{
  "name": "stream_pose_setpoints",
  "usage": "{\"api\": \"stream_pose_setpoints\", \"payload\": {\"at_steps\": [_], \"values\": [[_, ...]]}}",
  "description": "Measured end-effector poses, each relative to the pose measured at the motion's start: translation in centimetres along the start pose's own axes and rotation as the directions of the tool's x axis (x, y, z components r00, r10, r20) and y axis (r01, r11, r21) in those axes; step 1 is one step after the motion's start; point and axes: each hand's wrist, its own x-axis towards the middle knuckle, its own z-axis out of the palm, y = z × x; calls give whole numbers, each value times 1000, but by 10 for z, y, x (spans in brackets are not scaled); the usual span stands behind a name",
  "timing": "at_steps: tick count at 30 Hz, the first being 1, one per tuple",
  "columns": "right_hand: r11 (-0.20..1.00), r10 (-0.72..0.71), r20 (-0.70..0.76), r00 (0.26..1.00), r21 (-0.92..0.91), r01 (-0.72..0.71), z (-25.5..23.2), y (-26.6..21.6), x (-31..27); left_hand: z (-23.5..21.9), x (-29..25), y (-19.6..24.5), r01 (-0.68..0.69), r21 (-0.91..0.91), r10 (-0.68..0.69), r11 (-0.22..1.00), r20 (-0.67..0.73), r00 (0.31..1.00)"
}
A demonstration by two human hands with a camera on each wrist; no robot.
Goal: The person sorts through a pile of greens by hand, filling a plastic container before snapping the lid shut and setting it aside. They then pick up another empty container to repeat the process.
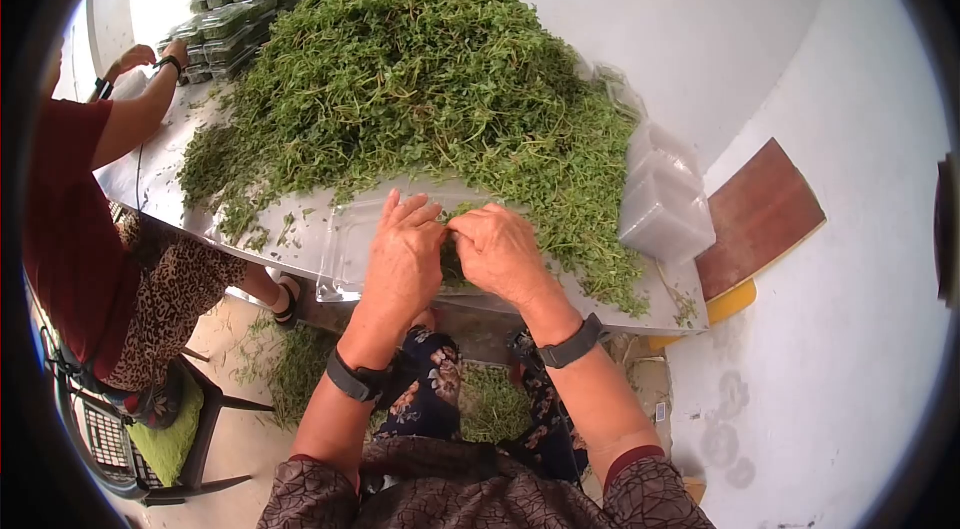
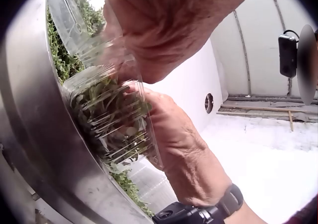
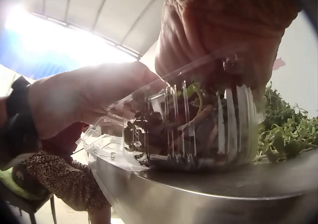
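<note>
**me:** While both hands are down on the tub [image 1: 352, 247], quick check from my end. It's a clear clamshell sitting at the near edge of the table [image 1: 175, 191], 6 o'clock from the big herb pile [image 1: 420, 89], with its lid flapped open toward 9 o'clock. Left hand [image 1: 405, 254] lies over the filled half, fingers straight and close together, pressing the greens down. Right hand [image 1: 497, 251] is touching it at 3 o'clock, fingers curled in on the greens [image 2: 107, 117] in the tub.

**other op:** Anything else in reach?

**me:** Stack of empty tubs [image 1: 664, 204] at 3 o'clock, filled tubs [image 1: 235, 9] stacked way out at 11 where a second person [image 1: 70, 189] is working.

**other op:** So how would you do the pressing well?

**me:** My guess: keep the left palm flat so the stems pack evenly, tuck stragglers inward off the rim with the right fingertips, and don't mash hard, those ribbed walls look flimsy. Stray sprigs on the rim would probably stop the lid snapping. From the wrist views I can't tell if any stick out on the far side.
</note>
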Motion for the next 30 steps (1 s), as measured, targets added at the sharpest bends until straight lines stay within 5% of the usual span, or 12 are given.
{"api": "stream_pose_setpoints", "payload": {"at_steps": [9, 13, 16, 17, 20, 24, 29, 30], "values": [[979, 199, 18, 980, 36, -199, 4, 4, 10, -4, 2, 5, -11, 14, 12, 1000, -51, 999], [993, 115, -31, 993, 36, -114, 3, 4, 8, -7, 0, 12, 56, -113, -78, 992, -193, 978], [892, 227, 78, 971, 384, -239, -11, 3, 5, -17, -6, 15, 135, -224, -188, 965, -239, 952], [858, 270, 88, 959, 430, -281, -17, 4, 0, -16, -7, 9, 36, -171, -93, 985, -342, 935], [848, 289, 4, 957, 464, -258, -32, 7, -7, -30, -7, 19, 187, -231, -254, 955, -304, 918], [795, 347, 13, 938, 526, -301, -37, 11, -18, -20, -8, 14, 135, -229, -198, 964, -284, 938], [853, 383, 30, 923, 373, -366, -42, 7, -30, -24, -17, 23, 227, -380, -289, 896, -113, 951], [871, 357, 12, 934, 358, -337, -41, 9, -33, -27, -20, 21, 105, -280, -148, 954, -138, 979]]}}
